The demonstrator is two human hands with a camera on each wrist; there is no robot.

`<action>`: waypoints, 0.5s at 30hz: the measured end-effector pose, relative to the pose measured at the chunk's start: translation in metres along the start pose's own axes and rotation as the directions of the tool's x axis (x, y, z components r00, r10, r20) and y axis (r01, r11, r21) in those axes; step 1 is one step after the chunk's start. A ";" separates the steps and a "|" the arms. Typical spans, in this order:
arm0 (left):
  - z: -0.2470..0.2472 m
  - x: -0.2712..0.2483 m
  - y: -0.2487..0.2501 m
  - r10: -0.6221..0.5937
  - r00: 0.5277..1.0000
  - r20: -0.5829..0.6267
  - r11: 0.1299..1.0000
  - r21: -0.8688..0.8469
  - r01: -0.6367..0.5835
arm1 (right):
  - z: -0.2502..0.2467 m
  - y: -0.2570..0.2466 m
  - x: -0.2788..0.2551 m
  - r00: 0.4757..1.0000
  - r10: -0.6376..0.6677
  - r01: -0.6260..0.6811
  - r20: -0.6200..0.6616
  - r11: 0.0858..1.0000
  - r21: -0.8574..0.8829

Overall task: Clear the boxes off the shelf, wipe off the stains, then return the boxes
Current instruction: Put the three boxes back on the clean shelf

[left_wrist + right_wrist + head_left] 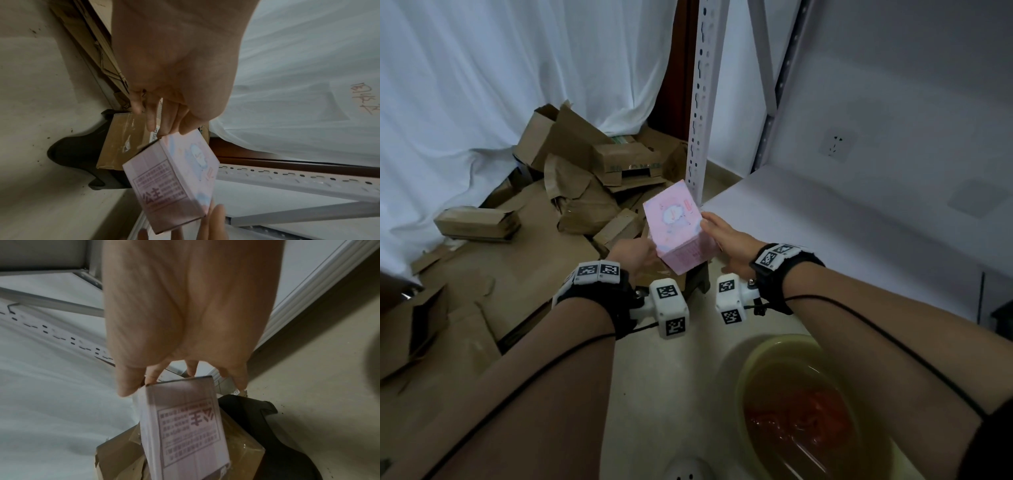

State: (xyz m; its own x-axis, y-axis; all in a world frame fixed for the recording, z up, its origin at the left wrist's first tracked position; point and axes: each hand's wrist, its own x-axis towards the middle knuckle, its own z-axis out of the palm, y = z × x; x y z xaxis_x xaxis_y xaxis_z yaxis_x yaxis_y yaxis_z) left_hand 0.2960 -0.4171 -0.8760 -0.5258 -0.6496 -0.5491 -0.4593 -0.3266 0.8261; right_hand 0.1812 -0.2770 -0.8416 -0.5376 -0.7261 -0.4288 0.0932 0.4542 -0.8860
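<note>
Both hands pinch a pink printed cardboard box at centre frame, the left hand at its lower-left edge, the right hand at its right edge, tilted above a taped brown carton on a dark stool. The white shelf board at right lies bare, so this is either clearing or returning. Returning would call for carrying the box rightward onto the board.

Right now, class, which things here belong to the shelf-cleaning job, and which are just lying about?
Job:
- pink printed cardboard box, held between left hand and right hand
- white metal shelf board
- taped brown carton on dark stool
- yellow-green plastic basin of water

Lying about:
- crumpled brown cardboard heap
- white wall socket
</note>
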 end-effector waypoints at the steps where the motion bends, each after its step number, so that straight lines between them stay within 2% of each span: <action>1: 0.001 -0.004 0.001 -0.018 1.000 -0.019 1.000 -0.016 0.018 | 0.000 0.003 0.001 1.000 0.023 -0.023 0.001 1.000 0.019; 3: 0.003 -0.009 0.001 -0.037 0.999 -0.037 0.999 -0.024 0.036 | 0.002 0.004 0.004 0.998 0.056 -0.054 -0.040 0.997 0.048; 6: 0.005 -0.014 0.008 -0.035 0.999 0.021 0.999 -0.004 0.035 | -0.001 0.002 0.007 0.989 0.096 -0.082 -0.110 0.989 0.126; 10: 0.014 -0.025 0.014 -0.014 0.997 0.079 0.999 0.031 0.012 | -0.021 0.009 0.011 0.967 0.171 -0.145 -0.190 0.979 0.142; 15: 0.044 -0.043 0.026 -0.001 0.978 0.208 0.997 0.071 -0.014 | -0.055 0.017 -0.014 0.953 0.185 -0.109 -0.240 0.948 0.298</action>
State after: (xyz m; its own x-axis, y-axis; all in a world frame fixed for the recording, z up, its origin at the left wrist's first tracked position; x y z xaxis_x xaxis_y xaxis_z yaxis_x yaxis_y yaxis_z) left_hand 0.2756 -0.3674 -0.8366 -0.6626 -0.4928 -0.5641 -0.5013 -0.2679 0.8228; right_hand 0.1442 -0.2304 -0.8409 -0.6960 -0.4842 -0.5302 0.3968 0.3560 -0.8460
